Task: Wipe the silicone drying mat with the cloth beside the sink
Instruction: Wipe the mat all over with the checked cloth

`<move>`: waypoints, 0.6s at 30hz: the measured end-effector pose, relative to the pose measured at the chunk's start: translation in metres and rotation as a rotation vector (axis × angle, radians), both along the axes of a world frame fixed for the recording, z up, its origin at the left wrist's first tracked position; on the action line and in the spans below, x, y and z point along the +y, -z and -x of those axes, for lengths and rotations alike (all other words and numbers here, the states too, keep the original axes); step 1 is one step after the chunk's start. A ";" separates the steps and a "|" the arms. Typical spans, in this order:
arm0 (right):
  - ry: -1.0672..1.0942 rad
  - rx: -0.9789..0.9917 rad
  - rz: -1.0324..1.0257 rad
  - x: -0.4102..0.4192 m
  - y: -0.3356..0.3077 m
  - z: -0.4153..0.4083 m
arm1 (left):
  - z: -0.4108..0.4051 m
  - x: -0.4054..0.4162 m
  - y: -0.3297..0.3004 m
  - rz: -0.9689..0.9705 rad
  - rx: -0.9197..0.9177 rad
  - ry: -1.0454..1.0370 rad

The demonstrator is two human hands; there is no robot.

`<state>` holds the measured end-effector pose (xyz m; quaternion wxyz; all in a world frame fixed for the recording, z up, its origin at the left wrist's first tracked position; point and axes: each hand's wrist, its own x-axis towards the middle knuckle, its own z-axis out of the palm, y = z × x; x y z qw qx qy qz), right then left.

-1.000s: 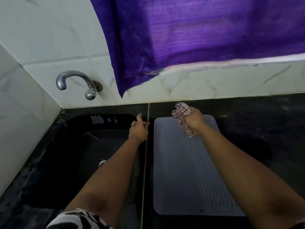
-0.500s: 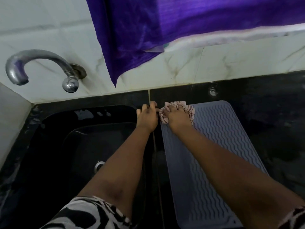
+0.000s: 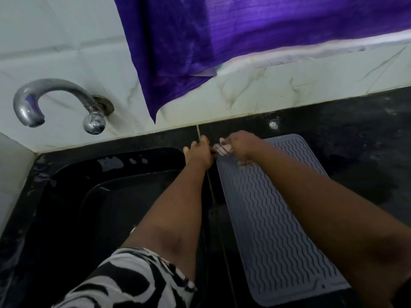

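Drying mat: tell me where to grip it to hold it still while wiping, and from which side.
Pin the drying mat at its far left corner, coming from the sink side, as the left hand sits there now. The mat lies flat with a thin rim, so press fingers down on the edge; the right hand holds the cloth.

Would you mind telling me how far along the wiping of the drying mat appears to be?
Done: the cloth is picked up, bunched in the right hand. In hand: that hand presses it on the mat's far left corner, with the left hand at the mat's edge. Left: nearly the whole ribbed surface towards the person shows no wiping yet.
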<state>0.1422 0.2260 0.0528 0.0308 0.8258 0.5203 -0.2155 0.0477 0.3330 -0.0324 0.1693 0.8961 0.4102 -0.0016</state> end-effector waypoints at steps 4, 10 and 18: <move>-0.015 -0.118 0.101 -0.006 0.061 0.030 | -0.003 0.008 0.001 -0.034 0.042 0.018; -0.035 0.002 0.329 -0.042 0.061 0.056 | -0.008 0.000 -0.005 -0.168 0.071 0.065; 0.018 0.210 0.062 -0.051 -0.014 0.015 | -0.015 -0.028 -0.012 -0.218 -0.013 0.124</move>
